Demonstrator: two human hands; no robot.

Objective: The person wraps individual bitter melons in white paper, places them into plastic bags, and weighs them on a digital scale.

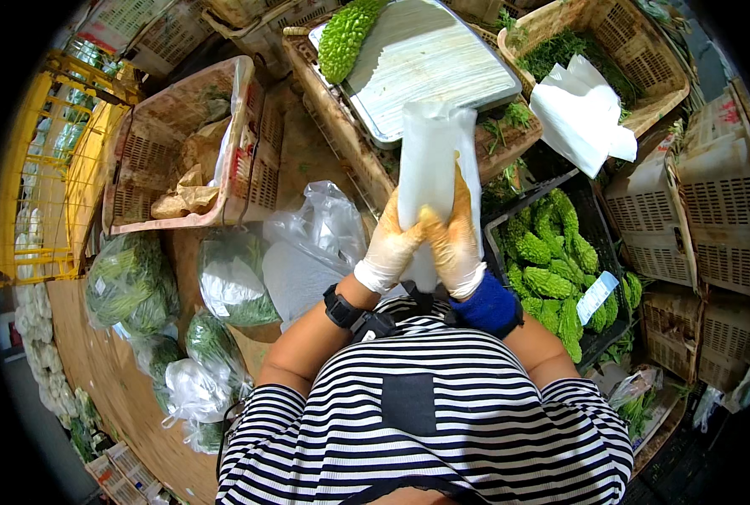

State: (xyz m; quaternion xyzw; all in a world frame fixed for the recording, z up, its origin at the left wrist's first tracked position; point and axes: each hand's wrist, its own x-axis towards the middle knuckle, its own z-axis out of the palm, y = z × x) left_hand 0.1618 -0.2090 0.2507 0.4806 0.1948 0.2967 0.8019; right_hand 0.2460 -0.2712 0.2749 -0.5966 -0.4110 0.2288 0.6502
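Note:
Both of my hands wear thin whitish gloves with yellow-brown stains over the fingers. Between them is a folded translucent white plastic bag (426,161), held up in front of my chest. My left hand (389,246) grips its left lower edge. My right hand (457,243) holds the right side, its thumb meeting the left thumb across the front. Just beyond the bag, a metal tray (431,57) rests on an upturned-looking crate, and one green bitter melon (346,41) lies at its far left corner. Several more bitter melons (548,284) fill a black crate (602,344) on my right.
Left of me stands a dirty plastic crate (239,145) with brown paper inside. Bagged greens (131,284) lie on the floor, beside a yellow wire cage (40,183). White sheets (583,117) hang over a crate of leafy herbs (656,82). Stacked crates (716,189) line the right.

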